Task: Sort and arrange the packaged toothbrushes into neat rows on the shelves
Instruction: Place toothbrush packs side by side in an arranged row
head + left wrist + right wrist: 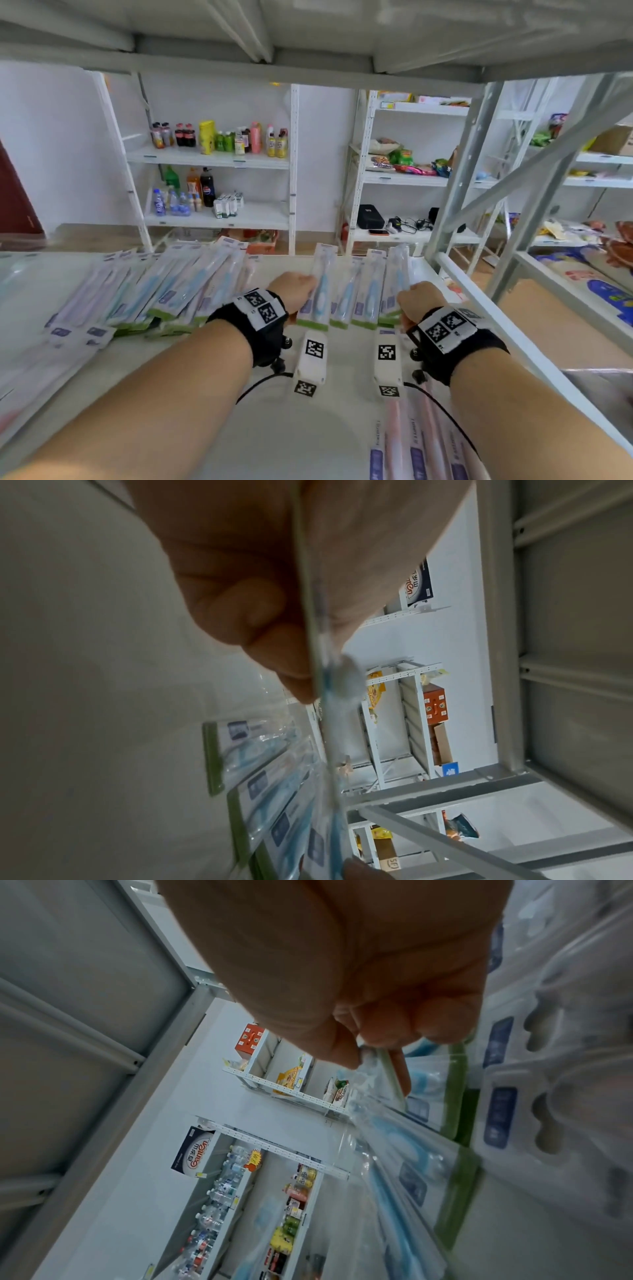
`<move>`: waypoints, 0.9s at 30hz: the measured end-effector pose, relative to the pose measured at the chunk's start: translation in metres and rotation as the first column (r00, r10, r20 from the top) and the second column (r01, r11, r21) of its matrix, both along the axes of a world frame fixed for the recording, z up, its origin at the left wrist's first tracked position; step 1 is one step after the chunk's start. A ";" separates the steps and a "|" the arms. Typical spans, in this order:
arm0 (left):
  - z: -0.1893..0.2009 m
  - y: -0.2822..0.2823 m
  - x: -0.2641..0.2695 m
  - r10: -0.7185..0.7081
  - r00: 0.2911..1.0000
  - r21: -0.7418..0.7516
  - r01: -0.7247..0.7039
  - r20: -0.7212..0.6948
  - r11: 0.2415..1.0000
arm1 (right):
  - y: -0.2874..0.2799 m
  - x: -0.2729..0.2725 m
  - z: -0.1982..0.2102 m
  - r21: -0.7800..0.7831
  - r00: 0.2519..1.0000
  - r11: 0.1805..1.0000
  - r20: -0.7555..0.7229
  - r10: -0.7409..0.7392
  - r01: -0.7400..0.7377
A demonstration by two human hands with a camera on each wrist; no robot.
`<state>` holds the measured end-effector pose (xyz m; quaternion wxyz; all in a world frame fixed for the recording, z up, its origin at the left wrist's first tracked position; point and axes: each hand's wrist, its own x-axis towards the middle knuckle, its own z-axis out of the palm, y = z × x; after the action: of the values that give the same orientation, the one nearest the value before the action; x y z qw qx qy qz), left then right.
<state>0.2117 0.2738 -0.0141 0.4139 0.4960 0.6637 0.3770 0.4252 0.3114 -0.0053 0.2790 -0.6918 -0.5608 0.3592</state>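
On the white shelf [212,370] my left hand [301,289] pinches a blue packaged toothbrush [321,281], lifted at the left end of a short row of blue packs [358,294]. The left wrist view shows that pack edge-on [323,723] between thumb and fingers [294,680]. My right hand [416,296] grips another blue pack [396,277] at the row's right end. In the right wrist view its curled fingers [407,1026] and thumb hold the clear pack [380,1131]. A loose overlapping pile of packs [161,291] lies to the left.
Pink packs [407,442] lie near the front edge by my right forearm. The shelf's grey rail [507,325] and upright posts [459,178] bound the right side; the shelf above [308,41] hangs low. Stocked white shelves [212,157] stand across the aisle.
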 end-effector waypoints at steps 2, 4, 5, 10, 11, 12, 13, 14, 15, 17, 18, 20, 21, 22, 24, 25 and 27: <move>-0.002 0.012 0.011 -0.046 0.996 -0.001 0.046 -0.081 0.999 | 0.005 0.002 -0.003 -0.013 1.000 1.000 0.019 0.012 -0.012; -0.005 0.024 0.023 -0.070 0.980 -0.008 0.069 -0.185 0.998 | 0.004 0.004 -0.005 -0.023 0.999 0.999 0.009 0.040 -0.040; -0.007 0.030 0.029 -0.070 0.966 -0.011 0.069 -0.249 0.998 | 0.004 0.005 -0.006 -0.030 0.999 0.998 0.003 0.048 -0.047; -0.008 0.058 0.047 -0.049 0.931 -0.002 0.051 -0.361 0.999 | -0.001 0.014 -0.007 -0.064 0.986 0.996 -0.156 0.052 -0.063; -0.009 0.062 0.049 -0.044 0.929 -0.004 0.046 -0.366 0.999 | -0.001 0.016 -0.008 -0.078 0.977 0.995 -0.207 0.047 -0.065; -0.010 0.066 0.050 -0.042 0.933 -0.010 0.041 -0.358 0.999 | -0.002 0.019 -0.007 -0.083 0.968 0.994 -0.245 0.047 -0.069; -0.011 0.070 0.051 -0.040 0.938 -0.015 0.037 -0.344 0.999 | -0.003 0.022 -0.008 -0.077 0.962 0.994 -0.267 0.050 -0.073; -0.012 0.073 0.053 -0.037 0.944 -0.016 0.034 -0.328 0.999 | -0.005 0.024 -0.008 -0.060 0.958 0.995 -0.281 0.054 -0.074; -0.013 0.077 0.053 -0.032 0.951 -0.010 0.030 -0.309 0.999 | -0.007 0.026 -0.008 -0.037 0.956 0.997 -0.287 0.059 -0.072; -0.014 0.081 0.053 -0.012 0.962 -0.003 0.012 -0.273 1.000 | -0.011 0.027 -0.009 -0.009 0.953 0.997 -0.296 0.070 -0.076; -0.014 0.081 0.053 -0.004 0.960 -0.005 0.003 -0.281 1.000 | -0.012 0.027 -0.009 -0.008 0.952 0.997 -0.297 0.074 -0.080; -0.014 0.078 0.050 -0.001 0.952 0.007 0.003 -0.305 1.000 | -0.013 0.025 -0.010 -0.019 0.952 0.996 -0.296 0.078 -0.087; -0.015 0.076 0.047 0.002 0.953 0.019 0.004 -0.303 1.000 | -0.013 0.022 -0.010 -0.025 0.951 0.996 -0.300 0.079 -0.091; -0.016 0.071 0.042 0.011 0.956 0.031 -0.002 -0.294 1.000 | -0.013 0.018 -0.010 -0.031 0.948 0.995 -0.308 0.082 -0.097; -0.017 0.061 0.029 0.046 0.962 0.081 -0.025 -0.270 0.996 | -0.013 0.008 -0.009 -0.034 0.940 0.993 -0.328 0.100 -0.117; -0.018 0.056 0.020 0.076 0.964 0.112 -0.049 -0.254 0.993 | -0.013 0.000 -0.008 -0.036 0.937 0.991 -0.331 0.112 -0.131; -0.015 0.044 -0.004 0.147 0.960 0.152 -0.112 -0.237 0.982 | -0.017 -0.017 -0.006 -0.036 0.931 0.986 -0.337 0.140 -0.161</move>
<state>0.2080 0.3183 -0.0294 0.2673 0.5218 0.7136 0.3834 0.4082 0.2940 -0.0113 0.3195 -0.5845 -0.5453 0.5089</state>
